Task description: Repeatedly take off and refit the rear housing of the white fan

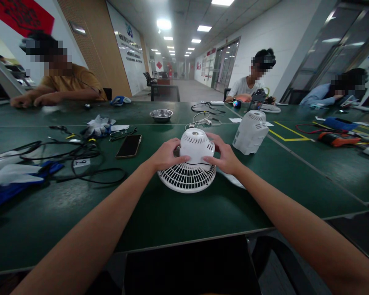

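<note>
Both hands are closed around a white fan housing (197, 146), a rounded cover with vent slots and a hole on top. Its left side is gripped by my left hand (167, 155), thumb on the front. My right hand (224, 155) clasps the other side, thumb likewise in front. Under the housing lies a round white fan grille (187, 180) with radial slats, resting on or just above the green table (184, 221); I cannot tell which. Partly hidden by my right wrist is a flat white piece (233, 179). Another white plastic housing (251, 133) stands upright further right.
Left of my hands lie a phone (129, 146), black cables (95, 174) and blue-white gloves (15, 180). Ahead are a metal bowl (161, 115) and a white cable (203, 120). An orange-black tool (338, 139) lies at right. Several people sit across the table.
</note>
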Motion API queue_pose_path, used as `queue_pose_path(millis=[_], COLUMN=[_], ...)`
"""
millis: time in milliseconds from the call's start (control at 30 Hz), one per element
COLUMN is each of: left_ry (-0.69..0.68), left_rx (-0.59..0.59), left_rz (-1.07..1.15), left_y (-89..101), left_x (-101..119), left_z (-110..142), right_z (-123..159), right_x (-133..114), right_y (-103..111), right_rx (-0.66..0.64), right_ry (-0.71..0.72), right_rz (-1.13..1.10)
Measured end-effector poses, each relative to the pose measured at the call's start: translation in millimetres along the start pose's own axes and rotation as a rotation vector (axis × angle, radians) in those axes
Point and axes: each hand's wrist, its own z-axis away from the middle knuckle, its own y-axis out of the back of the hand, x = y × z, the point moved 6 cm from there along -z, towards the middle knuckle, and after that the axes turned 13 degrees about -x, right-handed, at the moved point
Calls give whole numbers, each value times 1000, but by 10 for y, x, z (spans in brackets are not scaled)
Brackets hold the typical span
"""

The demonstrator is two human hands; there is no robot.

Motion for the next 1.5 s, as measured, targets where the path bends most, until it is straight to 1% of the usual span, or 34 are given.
queue_pose_path(millis=[133,267,433,733,967,1300,1433,1500], left_ry=[30,53,60,41,52,20,39,35], left_rx=[-22,-35,-28,-8,-32,-44,-31,-12], left_rz=[-35,-25,-36,-33,-96,-97,-158,-151], left_y=[-9,-20,-22,-24,-34,-45,-54,-51], left_x=[-7,-8,30,37,30,14,0,10], left_z=[-7,-10,-13,-7,-16,-9,-9,-5], right_z=[2,0,4,-20,-12,-16,-32,-33], right_x=[23,44,87,38,41,-19,-29,-44], right_y=[-6,-25,-36,-9,-21,-52,-53,-40], right_rx=[-14,-29,-43,-65,-39,-38,-28,-18], right_ry=[-23,-27,-59,-32,-21,-24,0,11], right_rz=[5,14,22,-10,89,136,188,239])
